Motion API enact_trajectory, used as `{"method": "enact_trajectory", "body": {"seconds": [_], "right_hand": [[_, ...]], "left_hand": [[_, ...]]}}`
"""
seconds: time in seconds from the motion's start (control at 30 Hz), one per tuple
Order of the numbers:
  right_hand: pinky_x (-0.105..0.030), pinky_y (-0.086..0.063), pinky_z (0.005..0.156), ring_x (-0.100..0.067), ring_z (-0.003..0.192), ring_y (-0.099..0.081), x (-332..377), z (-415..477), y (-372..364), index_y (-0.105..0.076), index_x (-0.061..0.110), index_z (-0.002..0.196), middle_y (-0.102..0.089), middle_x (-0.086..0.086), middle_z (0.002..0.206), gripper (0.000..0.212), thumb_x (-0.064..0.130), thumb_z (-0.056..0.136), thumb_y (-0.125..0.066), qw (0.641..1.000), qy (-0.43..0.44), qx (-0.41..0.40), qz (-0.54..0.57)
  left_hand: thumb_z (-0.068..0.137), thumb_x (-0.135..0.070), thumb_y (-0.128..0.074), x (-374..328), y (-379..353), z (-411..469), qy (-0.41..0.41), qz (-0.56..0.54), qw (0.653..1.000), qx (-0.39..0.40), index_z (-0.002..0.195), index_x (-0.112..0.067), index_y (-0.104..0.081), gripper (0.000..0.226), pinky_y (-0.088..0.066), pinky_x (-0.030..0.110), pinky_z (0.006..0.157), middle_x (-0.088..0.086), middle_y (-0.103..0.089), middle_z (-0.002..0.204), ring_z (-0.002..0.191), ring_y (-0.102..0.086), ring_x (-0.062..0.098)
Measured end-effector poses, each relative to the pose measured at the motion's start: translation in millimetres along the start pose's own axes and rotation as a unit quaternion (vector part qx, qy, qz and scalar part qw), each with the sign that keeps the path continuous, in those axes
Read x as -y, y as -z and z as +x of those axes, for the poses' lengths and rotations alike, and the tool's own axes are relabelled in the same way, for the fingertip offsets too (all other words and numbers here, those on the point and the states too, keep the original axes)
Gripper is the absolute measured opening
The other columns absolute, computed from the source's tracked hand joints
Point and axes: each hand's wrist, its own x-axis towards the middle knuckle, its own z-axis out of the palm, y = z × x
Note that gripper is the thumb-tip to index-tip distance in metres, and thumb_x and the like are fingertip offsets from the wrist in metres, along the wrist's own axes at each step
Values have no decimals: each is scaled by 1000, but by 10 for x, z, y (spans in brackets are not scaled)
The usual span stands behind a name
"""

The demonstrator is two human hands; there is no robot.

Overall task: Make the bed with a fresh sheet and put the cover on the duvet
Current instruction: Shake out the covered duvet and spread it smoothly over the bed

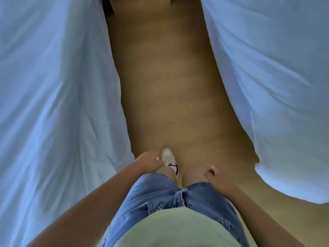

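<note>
Bedding flanks both sides: wrinkled white sheet [53, 104] draped down the left, puffier white bulk [276, 86] on the right, possibly the duvet, cannot confirm. Tan carpet [169, 86] runs between them. Person stands on it in denim shorts [160, 198]. Left hand [149, 160], just beside the sheet's edge, and right hand [214, 175] hang loosely curled, holding nothing. White sneaker [169, 157] set forward by the left hand.

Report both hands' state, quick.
Left hand: idle, fingers loosely curled, holding nothing.
Right hand: idle, fingers loosely curled, holding nothing.
</note>
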Motion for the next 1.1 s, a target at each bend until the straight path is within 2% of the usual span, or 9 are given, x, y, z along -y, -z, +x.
{"method": "enact_trajectory", "body": {"seconds": [0.13, 0.2, 0.3, 0.4, 0.57, 0.73, 0.87, 1.0, 1.1], "right_hand": [[-24, -30, 56, -11, 60, -40, 835, 580, 739, -48, 8, 80, -44, 0, 64, 19, 18, 96, -49, 998, 53, -12, -23], [-24, -31, 57, -10, 61, -42, 1261, 939, 1067, -50, 9, 82, -45, 1, 65, 19, 21, 96, -49, 997, 66, -15, -27], [-26, -34, 59, -11, 65, -46, 1907, 1535, 1506, -55, 10, 87, -50, 2, 69, 18, 24, 96, -48, 995, 83, 9, -51], [-26, -35, 60, -12, 67, -48, 2545, 2172, 1952, -56, 8, 89, -54, 1, 72, 20, 24, 96, -48, 990, 102, 46, -88], [-27, -34, 59, -13, 62, -47, 3787, 3046, 2748, -58, 13, 91, -56, 1, 72, 22, 31, 97, -45, 966, 135, 68, -208], [-24, -30, 53, -11, 54, -39, 5039, 3645, 3108, -54, 13, 88, -47, 4, 65, 23, 32, 98, -44, 938, 154, 116, -289], [-22, -26, 48, -10, 53, -36, 6065, 4146, 3106, -46, 14, 82, -43, 4, 64, 21, 28, 99, -43, 925, 179, 134, -308], [-23, -26, 49, -9, 54, -38, 7111, 4554, 3016, -45, 16, 77, -45, 4, 64, 22, 25, 97, -46, 930, 183, 129, -293], [-25, -31, 54, -11, 58, -41, 7772, 4794, 2957, -47, 17, 74, -49, 3, 67, 22, 25, 95, -48, 931, 190, 143, -278]], "left_hand": [[95, -31, -46, -54, 916, 325, 19, -27, 998, -50, 117, -8, -57, 34, -47, 32, 93, 9, -61, 115, 107, -57, 24], [96, -32, -45, -21, 1333, 522, 32, -40, 997, -51, 121, -8, -55, 36, -45, 27, 90, 8, -59, 119, 107, -56, 21], [96, -33, -47, 83, 1912, 810, 64, -81, 992, -69, 107, -13, -58, 26, -41, 21, 78, 1, -58, 103, 93, -55, 14], [92, -33, -50, 181, 2501, 1064, 120, -148, 975, -112, 89, -22, -53, 13, -40, 23, 70, -6, -55, 87, 80, -52, 11], [88, -31, -52, 235, 3523, 1378, 184, -228, 946, -140, 69, -19, -46, 23, -33, 24, 56, 0, -49, 73, 65, -43, 15], [88, -35, -56, 376, 4370, 1717, 198, -331, 901, -199, 83, -26, -54, 10, -39, 23, 61, -6, -59, 83, 75, -54, 9], [91, -35, -49, 634, 4961, 2087, 223, -322, 899, -196, 93, -23, -54, 13, -37, 27, 66, 1, -59, 100, 80, -51, 15], [91, -32, -50, 1110, 5942, 2335, 238, -354, 874, -231, 85, -22, -51, 12, -36, 26, 62, 1, -55, 88, 74, -48, 13], [92, -34, -48, 1499, 6749, 2459, 218, -332, 896, -199, 114, -19, -54, 27, -40, 26, 74, 4, -60, 113, 94, -54, 18]]}}
